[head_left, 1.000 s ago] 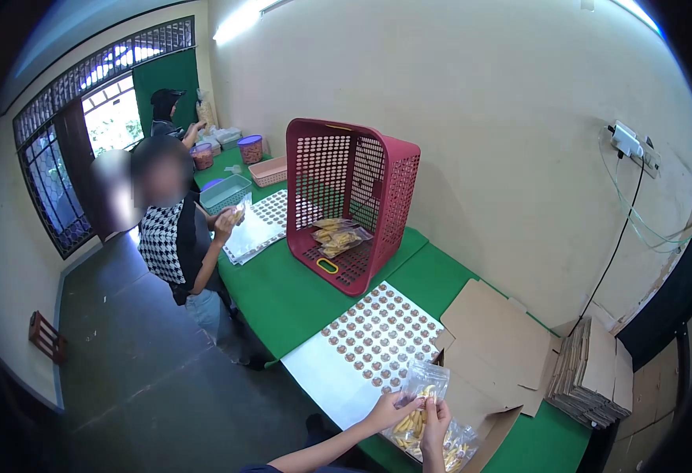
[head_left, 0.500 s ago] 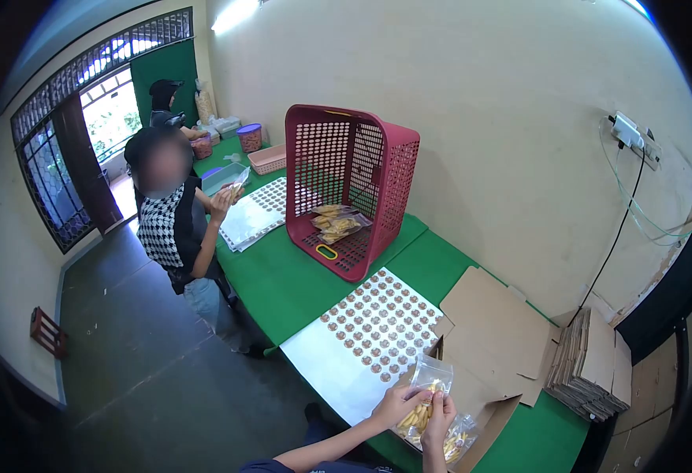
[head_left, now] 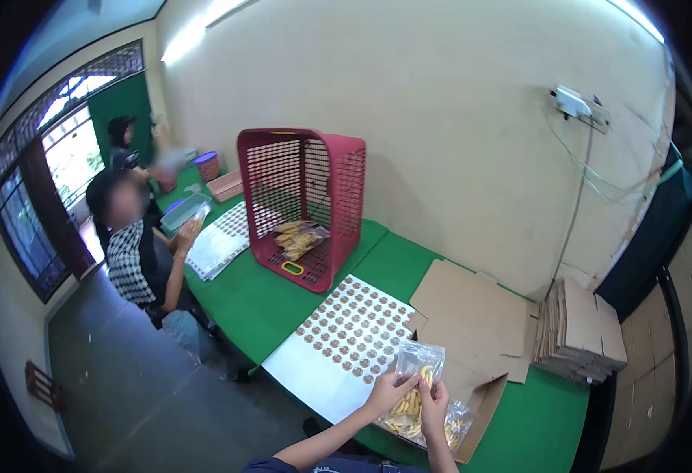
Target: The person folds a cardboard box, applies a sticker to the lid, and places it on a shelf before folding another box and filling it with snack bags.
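Note:
Both my hands hold a clear plastic bag of yellow snack sticks [head_left: 415,377] upright over an open cardboard box [head_left: 472,370] at the table's near edge. My left hand [head_left: 388,392] grips the bag's left side and my right hand [head_left: 434,399] pinches its right side. Another filled bag [head_left: 456,422] lies inside the box beneath them. A sheet of round brown stickers [head_left: 346,331] lies flat on the green table [head_left: 259,299] just left of my hands.
A red plastic basket [head_left: 303,201] tipped on its side holds snack bags. Flattened cardboard boxes [head_left: 578,331] are stacked at right. A person in a checked top [head_left: 133,252] stands at the table's far left by more sticker sheets [head_left: 220,236], tubs and containers; a second person stands behind.
The view has swung to the right, so everything sits further left in the frame. My hands keep hold of the bag and have raised it slightly.

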### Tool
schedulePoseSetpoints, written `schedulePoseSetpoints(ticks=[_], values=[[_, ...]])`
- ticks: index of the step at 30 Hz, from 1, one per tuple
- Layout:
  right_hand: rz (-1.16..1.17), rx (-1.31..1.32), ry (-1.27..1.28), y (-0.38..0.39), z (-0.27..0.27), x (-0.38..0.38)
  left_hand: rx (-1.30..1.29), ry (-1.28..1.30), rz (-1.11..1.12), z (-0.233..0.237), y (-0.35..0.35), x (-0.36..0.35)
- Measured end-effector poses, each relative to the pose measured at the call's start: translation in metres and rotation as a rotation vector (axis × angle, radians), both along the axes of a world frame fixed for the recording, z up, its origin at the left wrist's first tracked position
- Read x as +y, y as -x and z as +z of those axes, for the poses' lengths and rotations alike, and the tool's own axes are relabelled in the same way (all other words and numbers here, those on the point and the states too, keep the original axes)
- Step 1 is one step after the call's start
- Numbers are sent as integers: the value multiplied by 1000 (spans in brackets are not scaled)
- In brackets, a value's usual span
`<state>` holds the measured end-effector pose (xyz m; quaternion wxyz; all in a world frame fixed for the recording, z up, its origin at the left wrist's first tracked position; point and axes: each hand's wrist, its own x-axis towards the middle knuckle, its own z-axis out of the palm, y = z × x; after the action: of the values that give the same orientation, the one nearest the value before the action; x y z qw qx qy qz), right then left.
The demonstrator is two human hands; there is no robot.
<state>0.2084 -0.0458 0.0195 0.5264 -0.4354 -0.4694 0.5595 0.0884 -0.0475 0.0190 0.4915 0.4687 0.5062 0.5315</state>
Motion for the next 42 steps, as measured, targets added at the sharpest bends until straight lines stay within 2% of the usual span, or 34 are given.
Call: schedulePoseSetpoints(ticks=[3,6,9,11,15,18,22,23,26,27,30,32,35,38,42], values=[[-59,141,16,-6,9,4,55,-28,-61,8,-7,7],[-48,141,25,-22,1,18,16,-65,-119,-4,-15,18],[-89,135,50,-34,2,23,-16,4,-147,-2,-22,19],[-113,177,14,-35,27,23,3,8,-210,10,-24,18],[-4,138,16,-50,31,15,-201,1,-196,14,-36,19],[-16,172,1,-58,21,11,-15,-16,-156,6,-40,16],[-24,184,30,-66,6,3,99,75,-250,7,-39,10],[-25,176,45,-68,3,0,51,67,-257,0,-39,10],[63,134,97,-69,-12,-5,-132,8,-116,-3,-39,15],[112,114,119,-67,-16,-7,-110,97,-99,-8,-34,17],[241,12,134,-61,-27,-8,-230,60,-104,-3,-29,18],[305,1,186,-67,-22,-3,-173,51,-117,-9,-28,15],[198,167,115,-62,-12,6,-48,81,-112,-10,-30,4],[232,143,163,-54,-18,11,-123,111,-64,-22,-27,-7],[217,151,140,-36,-23,13,-197,59,-25,-4,-15,-10]])
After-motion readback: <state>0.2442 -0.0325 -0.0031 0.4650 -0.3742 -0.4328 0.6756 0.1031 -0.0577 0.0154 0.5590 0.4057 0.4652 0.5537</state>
